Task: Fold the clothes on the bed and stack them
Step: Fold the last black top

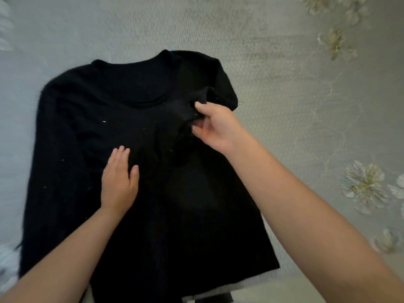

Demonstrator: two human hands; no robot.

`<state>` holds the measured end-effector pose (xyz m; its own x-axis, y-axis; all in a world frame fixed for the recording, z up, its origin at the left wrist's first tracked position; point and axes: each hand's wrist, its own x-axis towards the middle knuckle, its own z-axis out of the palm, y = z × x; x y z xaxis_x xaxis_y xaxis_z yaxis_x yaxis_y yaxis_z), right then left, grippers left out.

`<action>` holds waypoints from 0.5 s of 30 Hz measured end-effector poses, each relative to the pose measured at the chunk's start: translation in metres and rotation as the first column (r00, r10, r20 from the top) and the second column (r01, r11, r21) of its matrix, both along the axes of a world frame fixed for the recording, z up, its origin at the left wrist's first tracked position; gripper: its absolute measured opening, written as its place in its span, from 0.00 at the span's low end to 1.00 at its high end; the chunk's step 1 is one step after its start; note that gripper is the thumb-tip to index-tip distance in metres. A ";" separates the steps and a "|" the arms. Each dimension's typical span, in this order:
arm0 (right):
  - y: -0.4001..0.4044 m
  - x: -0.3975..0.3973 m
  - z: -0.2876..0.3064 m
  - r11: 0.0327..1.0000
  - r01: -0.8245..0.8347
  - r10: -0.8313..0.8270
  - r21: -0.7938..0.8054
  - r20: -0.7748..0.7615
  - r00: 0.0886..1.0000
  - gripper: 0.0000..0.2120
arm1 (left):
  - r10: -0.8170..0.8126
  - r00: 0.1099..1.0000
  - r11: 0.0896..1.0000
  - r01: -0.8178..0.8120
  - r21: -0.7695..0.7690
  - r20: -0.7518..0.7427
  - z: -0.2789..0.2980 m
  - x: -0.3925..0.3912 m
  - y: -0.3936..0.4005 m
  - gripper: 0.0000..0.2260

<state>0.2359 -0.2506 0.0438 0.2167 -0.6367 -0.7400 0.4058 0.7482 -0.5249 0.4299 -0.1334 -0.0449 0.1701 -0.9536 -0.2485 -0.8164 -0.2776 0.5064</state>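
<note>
just sleeve (192, 108) inside right grip (215, 125)

A black top (91, 119) lies spread flat on the grey bedspread (273, 62), neckline at the far end. The left hand (120, 180) rests flat on the top's middle, fingers straight. Just right of the neckline, the right hand (214, 125) pinches the end of a sleeve (196, 101) folded in across the chest. Pale embroidered flowers (363, 182) dot the bedspread, right of the top.
</note>
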 end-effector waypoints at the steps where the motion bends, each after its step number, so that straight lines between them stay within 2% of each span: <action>1: -0.003 0.017 -0.001 1.000 0.010 -0.012 0.025 0.089 0.996 0.10 | 0.055 0.998 0.998 -0.055 -0.007 0.002 0.006 0.013 0.007 0.20; 2: -0.003 0.031 -0.005 0.999 -0.041 0.037 0.035 0.101 0.994 0.14 | 0.103 0.995 0.995 -0.103 -0.011 0.003 0.011 0.025 0.013 0.20; 3: -0.003 0.041 -0.011 0.990 -0.139 0.138 0.018 0.025 0.990 0.19 | 0.145 0.989 0.989 -0.145 -0.007 0.004 0.016 0.036 0.018 0.20; 4: 0.001 0.044 -0.017 0.958 -0.287 0.282 -0.018 -0.132 0.950 0.21 | 0.176 0.984 0.984 -0.176 0.009 -0.002 0.018 0.043 0.022 0.20; 5: 0.005 0.044 -0.025 0.891 -0.452 0.408 -0.047 -0.355 0.841 0.20 | 0.197 0.980 0.980 -0.197 0.027 -0.011 0.019 0.049 0.024 0.21; 6: 0.010 0.039 -0.035 0.814 -0.577 0.433 -0.072 -0.586 0.685 0.17 | 0.208 0.978 0.977 -0.207 0.042 -0.020 0.019 0.053 0.023 0.22; 7: 0.015 0.029 -0.045 0.752 -0.652 0.367 -0.092 -0.763 0.531 0.15 | 0.211 0.977 0.977 -0.209 0.050 -0.030 0.017 0.054 0.020 0.24; 8: 0.020 0.017 -0.053 0.710 -0.696 0.263 -0.104 -0.878 0.400 0.14 | 0.212 0.976 0.977 -0.210 0.048 -0.040 0.015 0.053 0.013 0.26; 10: 0.024 -0.008 -0.065 0.640 -0.765 0.079 -0.071 -0.984 0.158 0.19 | 0.231 0.973 0.973 -0.230 0.022 -0.022 0.010 0.047 -0.008 0.28; 13: 0.019 -0.029 -0.079 0.495 -0.837 0.046 0.234 -0.969 -0.243 0.30 | 0.233 0.962 0.970 -0.240 0.033 0.144 0.001 0.045 -0.045 0.31; 14: 0.015 -0.030 -0.084 0.443 -0.837 0.042 0.321 -0.940 -0.338 0.31 | 0.209 0.956 0.970 -0.229 0.078 0.205 -0.002 0.047 -0.056 0.31; 15: 0.010 -0.029 -0.088 0.401 -0.838 0.032 0.370 -0.920 -0.391 0.31 | 0.180 0.952 0.967 -0.218 0.133 0.248 -0.004 0.050 -0.066 0.30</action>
